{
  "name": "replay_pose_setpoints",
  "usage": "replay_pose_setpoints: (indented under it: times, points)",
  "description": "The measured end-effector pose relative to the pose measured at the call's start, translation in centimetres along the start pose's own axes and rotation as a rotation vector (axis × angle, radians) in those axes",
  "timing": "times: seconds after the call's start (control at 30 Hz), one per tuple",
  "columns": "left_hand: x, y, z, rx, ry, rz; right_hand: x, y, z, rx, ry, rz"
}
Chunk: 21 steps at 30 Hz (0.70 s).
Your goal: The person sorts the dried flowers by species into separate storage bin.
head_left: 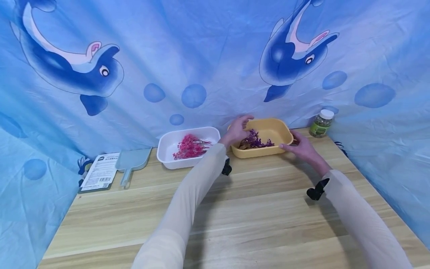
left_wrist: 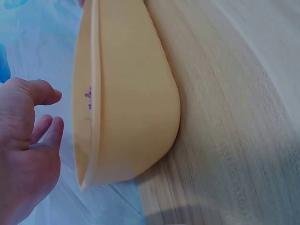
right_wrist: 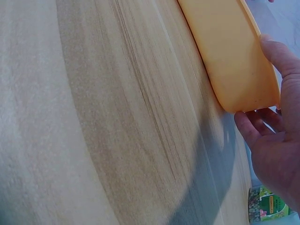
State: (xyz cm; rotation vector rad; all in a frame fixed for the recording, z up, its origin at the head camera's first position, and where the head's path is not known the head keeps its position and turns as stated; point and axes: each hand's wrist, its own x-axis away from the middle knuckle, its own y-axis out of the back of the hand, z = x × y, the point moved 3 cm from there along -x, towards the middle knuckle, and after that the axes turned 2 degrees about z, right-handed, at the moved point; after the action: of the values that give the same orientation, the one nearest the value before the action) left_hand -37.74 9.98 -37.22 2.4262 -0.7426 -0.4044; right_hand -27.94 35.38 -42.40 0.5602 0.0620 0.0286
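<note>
A yellow plastic basin (head_left: 258, 152) stands at the back of the table with a bunch of dried purple flowers (head_left: 254, 140) inside. My right hand (head_left: 303, 147) grips its right end. In the right wrist view the thumb (right_wrist: 277, 52) lies on the rim while the fingers curve around the end wall. Over the basin's left end hovers my left hand (head_left: 237, 129), its fingers loosely bent. The left wrist view shows that hand (left_wrist: 29, 140) beside the basin's rim (left_wrist: 95, 93) with nothing between thumb and fingers.
Left of the yellow basin is a white basin (head_left: 168, 164) holding pink dried flowers (head_left: 191, 147). Farther left lie a light blue dustpan (head_left: 133, 158) and a printed card pack (head_left: 100, 172). A white-lidded jar (head_left: 320, 124) stands at back right. A dolphin-print curtain (head_left: 221, 56) hangs behind the table.
</note>
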Motion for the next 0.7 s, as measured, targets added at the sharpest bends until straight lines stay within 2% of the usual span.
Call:
replay_pose_setpoints:
  times: [0.3, 0.5, 0.7]
  points:
    - [1.8, 0.1, -1.2, 0.126, -0.109, -0.002, 0.1, 0.1, 0.6, 0.006, -0.005, 0.012]
    - [3.6, 0.0, -2.0, 0.169, -0.103, -0.011, 0.1, 0.1, 0.4, 0.018, -0.007, 0.021]
    - [5.9, -0.3, -2.4, 0.19, -0.158, -0.002, 0.3, 0.2, 0.3, 0.029, 0.025, 0.027]
